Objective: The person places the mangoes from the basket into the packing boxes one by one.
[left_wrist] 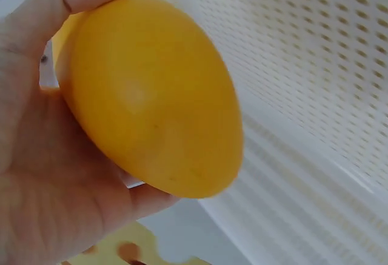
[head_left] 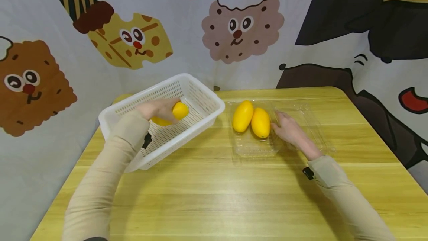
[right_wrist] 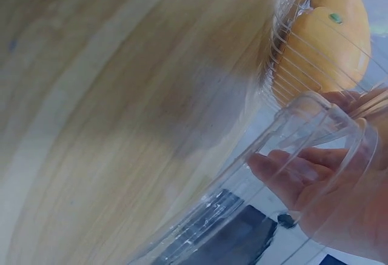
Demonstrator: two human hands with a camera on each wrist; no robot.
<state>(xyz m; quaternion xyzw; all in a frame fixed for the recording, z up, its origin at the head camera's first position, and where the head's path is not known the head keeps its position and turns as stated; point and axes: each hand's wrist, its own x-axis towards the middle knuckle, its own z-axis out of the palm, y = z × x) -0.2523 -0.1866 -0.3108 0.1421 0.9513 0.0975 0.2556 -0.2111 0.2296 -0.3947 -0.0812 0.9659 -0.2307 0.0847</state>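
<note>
Inside the white basket (head_left: 200, 125), my left hand (head_left: 159, 110) grips a smooth yellow mango (left_wrist: 151, 95), its fingers across the fruit and the thumb on the other side. Part of that mango is hidden by the fingers in the head view. Two more yellow mangoes, one on the left (head_left: 243, 116) and one on the right (head_left: 260, 122), lie side by side in a clear plastic box (head_left: 255, 150). My right hand (head_left: 290, 129) holds the box's edge beside the right mango. Through the transparent plastic, its curled fingers (right_wrist: 285, 174) show in the right wrist view.
The box's clear lid (head_left: 311, 122) lies spread out to the right, under and beyond my right hand. All of this stands on a wooden table (head_left: 214, 196). A cloth with cartoon prints (head_left: 187, 47) hangs right behind the table's far edge.
</note>
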